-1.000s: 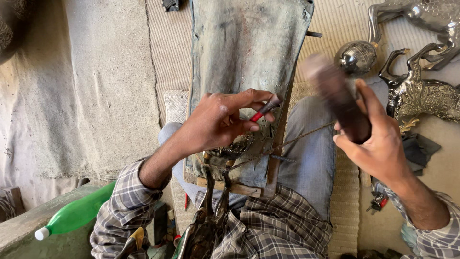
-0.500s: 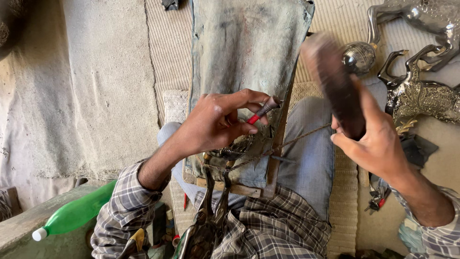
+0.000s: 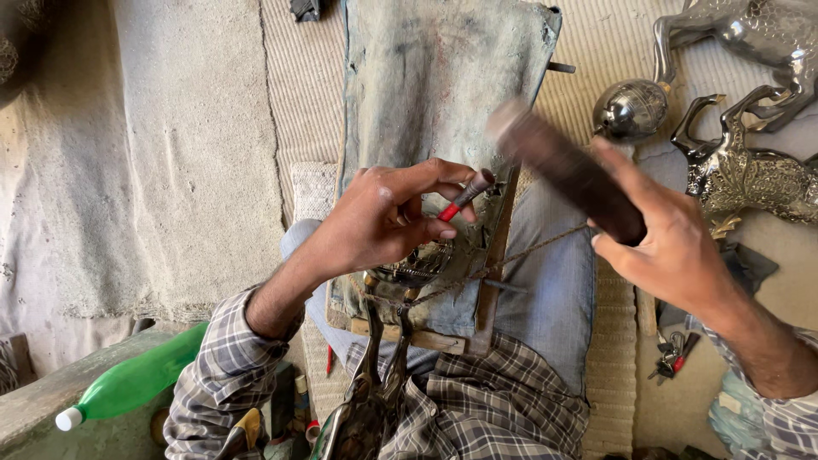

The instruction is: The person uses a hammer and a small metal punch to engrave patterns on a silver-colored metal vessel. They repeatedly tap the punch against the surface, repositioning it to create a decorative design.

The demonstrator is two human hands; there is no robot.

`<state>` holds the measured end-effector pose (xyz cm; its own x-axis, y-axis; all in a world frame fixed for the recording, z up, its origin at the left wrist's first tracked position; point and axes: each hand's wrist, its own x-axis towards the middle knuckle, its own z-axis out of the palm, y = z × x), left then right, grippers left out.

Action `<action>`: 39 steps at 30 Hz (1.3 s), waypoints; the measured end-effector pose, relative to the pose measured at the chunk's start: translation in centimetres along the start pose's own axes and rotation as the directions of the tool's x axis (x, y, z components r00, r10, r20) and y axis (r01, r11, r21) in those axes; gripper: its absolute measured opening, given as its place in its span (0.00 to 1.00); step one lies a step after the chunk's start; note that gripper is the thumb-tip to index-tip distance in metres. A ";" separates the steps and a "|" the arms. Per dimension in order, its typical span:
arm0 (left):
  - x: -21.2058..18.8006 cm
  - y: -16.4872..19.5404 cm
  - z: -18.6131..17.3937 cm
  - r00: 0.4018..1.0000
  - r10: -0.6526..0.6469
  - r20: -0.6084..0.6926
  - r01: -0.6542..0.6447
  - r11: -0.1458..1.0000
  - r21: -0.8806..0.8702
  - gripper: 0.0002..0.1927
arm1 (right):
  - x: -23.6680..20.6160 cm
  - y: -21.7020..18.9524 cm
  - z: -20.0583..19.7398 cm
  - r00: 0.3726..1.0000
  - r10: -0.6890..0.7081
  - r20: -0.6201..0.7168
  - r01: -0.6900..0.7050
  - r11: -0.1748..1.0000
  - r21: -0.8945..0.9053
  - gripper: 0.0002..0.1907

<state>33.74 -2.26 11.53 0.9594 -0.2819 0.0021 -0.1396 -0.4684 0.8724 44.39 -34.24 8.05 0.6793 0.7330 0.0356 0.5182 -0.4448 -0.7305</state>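
The board [image 3: 443,111] lies on the lap at centre. Bottle [image 3: 136,383] at 8 o'clock; metal figurines [image 3: 750,170] at 2 o'clock; pliers [image 3: 375,383] at 6 o'clock, below the board.

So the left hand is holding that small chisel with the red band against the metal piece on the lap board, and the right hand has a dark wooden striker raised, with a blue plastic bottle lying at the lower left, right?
Nearly. The head view shows the bottle at the lower left is green with a white cap, not blue. The rest holds: the left hand holds the small chisel against the metal piece on the lap board, and the right hand has the dark wooden striker raised.
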 end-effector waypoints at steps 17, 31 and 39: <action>-0.5 -0.2 -0.4 0.999 -0.038 0.014 0.038 0.997 -0.070 0.27 | 0.9 1.1 -0.1 0.994 0.060 0.097 -0.049 0.992 -0.113 0.50; -1.1 -0.5 -1.0 1.000 0.007 -0.021 -0.011 0.985 -0.172 0.28 | 2.1 -0.3 -0.9 1.000 -0.018 0.024 0.015 0.994 0.113 0.53; -1.4 -1.1 -1.1 0.999 0.015 -0.049 -0.023 0.986 -0.166 0.26 | 3.5 -0.7 -1.2 0.997 -0.055 0.053 0.049 0.993 0.109 0.50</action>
<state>32.79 -0.39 11.15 0.9680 -0.2479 0.0388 -0.1186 -0.3160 0.9413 47.01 -32.03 9.46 0.6210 0.7828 0.0392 0.4914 -0.3499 -0.7976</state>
